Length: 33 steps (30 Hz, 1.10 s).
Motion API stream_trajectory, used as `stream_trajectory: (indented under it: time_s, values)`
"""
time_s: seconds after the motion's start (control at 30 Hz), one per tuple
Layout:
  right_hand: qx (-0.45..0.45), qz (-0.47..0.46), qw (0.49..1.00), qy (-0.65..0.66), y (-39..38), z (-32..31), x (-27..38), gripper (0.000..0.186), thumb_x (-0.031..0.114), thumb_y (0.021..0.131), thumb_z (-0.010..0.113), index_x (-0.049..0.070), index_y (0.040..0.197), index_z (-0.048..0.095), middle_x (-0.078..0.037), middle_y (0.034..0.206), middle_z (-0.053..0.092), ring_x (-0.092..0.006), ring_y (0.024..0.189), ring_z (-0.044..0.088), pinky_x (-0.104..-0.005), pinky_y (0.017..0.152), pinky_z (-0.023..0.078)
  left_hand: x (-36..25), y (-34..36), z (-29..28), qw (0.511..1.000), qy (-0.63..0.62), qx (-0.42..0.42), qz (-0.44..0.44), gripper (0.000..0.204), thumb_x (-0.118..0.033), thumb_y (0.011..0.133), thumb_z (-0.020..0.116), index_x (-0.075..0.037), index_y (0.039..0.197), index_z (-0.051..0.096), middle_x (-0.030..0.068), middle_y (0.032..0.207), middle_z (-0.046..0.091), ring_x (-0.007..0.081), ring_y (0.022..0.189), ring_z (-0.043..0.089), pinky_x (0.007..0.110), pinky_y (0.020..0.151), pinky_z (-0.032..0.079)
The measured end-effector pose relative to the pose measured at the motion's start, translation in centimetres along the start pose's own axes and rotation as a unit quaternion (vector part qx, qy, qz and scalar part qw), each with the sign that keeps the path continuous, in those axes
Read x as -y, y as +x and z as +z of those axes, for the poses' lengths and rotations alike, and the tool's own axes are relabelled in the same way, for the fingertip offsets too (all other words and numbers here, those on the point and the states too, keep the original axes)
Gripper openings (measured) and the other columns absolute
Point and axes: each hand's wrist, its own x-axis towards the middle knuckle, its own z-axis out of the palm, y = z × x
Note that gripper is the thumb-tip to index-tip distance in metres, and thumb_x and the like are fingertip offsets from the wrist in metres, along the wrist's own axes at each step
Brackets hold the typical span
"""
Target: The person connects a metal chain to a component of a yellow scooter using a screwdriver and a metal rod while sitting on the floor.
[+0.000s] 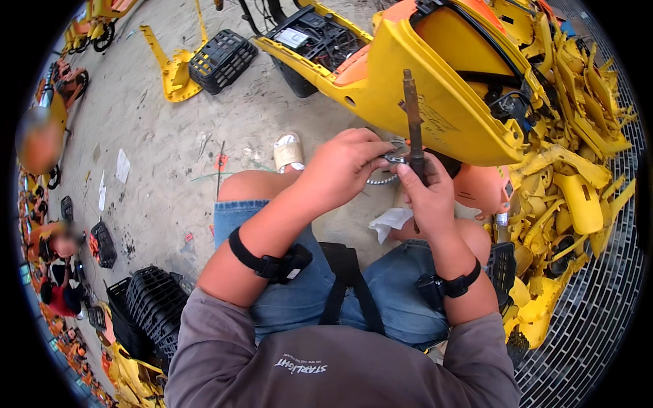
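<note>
My right hand (432, 197) is wrapped round a dark, rusty metal shaft (412, 109) that stands nearly upright with its narrow end up. Against the shaft, my left hand (350, 160) pinches a shiny metal ring (393, 159). A curved row of small steel balls (382, 181) shows just under these fingers, like part of a ball bearing. Whether the balls belong to the pinched ring, I cannot tell. The shaft's lower end is mostly hidden by my right hand and knee.
Ahead stands a partly stripped yellow scooter body (435, 88). Yellow plastic panels (578, 204) are heaped at the right. Black baskets (221, 61) lie ahead-left and more (153, 306) at lower left. White paper (391, 221) lies near my right knee. Other people and scooters are at far left.
</note>
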Motion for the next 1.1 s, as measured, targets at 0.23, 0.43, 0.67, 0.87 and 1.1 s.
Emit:
stream_trajectory:
  time_s: [0.23,0.43,0.67,0.87,1.1]
  values:
    - [0.007,-0.029,0.999,-0.033,0.8,-0.1,-2.9,0.025,0.007,0.097,0.066,-0.001,0.121,0.061,0.001,0.097,0.064,-0.0026,0.072,0.051,-0.0178,0.062,0.041,1.0,-1.2,-0.7,0.998,0.051,0.033,0.026,0.031,-0.005,0.079,0.071,-0.003,0.11,0.07,0.0146,0.099,0.066,0.036,0.098,0.062,0.043,0.087,0.052]
    - [-0.023,-0.049,0.997,-0.049,1.5,0.7,-2.8,0.017,0.014,0.1,0.062,0.002,0.113,0.06,0.0,0.078,0.058,-0.0021,0.049,0.041,-0.0185,0.041,0.029,2.0,-1.3,0.4,0.995,0.058,0.0,0.077,0.03,-0.02,0.078,0.073,-0.005,0.103,0.07,0.0145,0.098,0.066,0.0346,0.098,0.063,0.044,0.085,0.052]
    - [-0.009,-0.068,0.993,-0.094,2.8,0.5,-3.1,0.017,0.017,0.102,0.061,0.001,0.107,0.06,-0.003,0.081,0.064,-0.0022,0.048,0.041,-0.0192,0.039,0.029,3.0,-1.4,1.0,0.99,0.13,0.006,0.055,0.017,-0.018,0.083,0.064,-0.006,0.093,0.071,0.01,0.089,0.064,0.0319,0.094,0.063,0.041,0.082,0.053]
    - [0.018,-0.056,0.995,-0.078,4.4,0.9,-3.0,0.017,0.022,0.102,0.061,0.006,0.1,0.058,0.0,0.072,0.057,-0.0039,0.046,0.042,-0.0212,0.038,0.029,3.5,-0.8,1.1,0.992,0.121,0.024,0.014,0.02,-0.017,0.085,0.061,-0.007,0.099,0.071,0.0126,0.099,0.063,0.0328,0.102,0.061,0.043,0.088,0.052]
    - [0.024,0.014,0.999,-0.028,4.6,2.6,-2.9,0.015,0.019,0.102,0.058,0.006,0.096,0.057,-0.001,0.076,0.055,-0.0058,0.046,0.042,-0.0223,0.037,0.03,4.2,-0.7,1.5,0.987,0.134,0.058,-0.06,0.022,-0.021,0.082,0.064,-0.004,0.092,0.073,0.0152,0.098,0.066,0.0349,0.101,0.063,0.046,0.084,0.053]
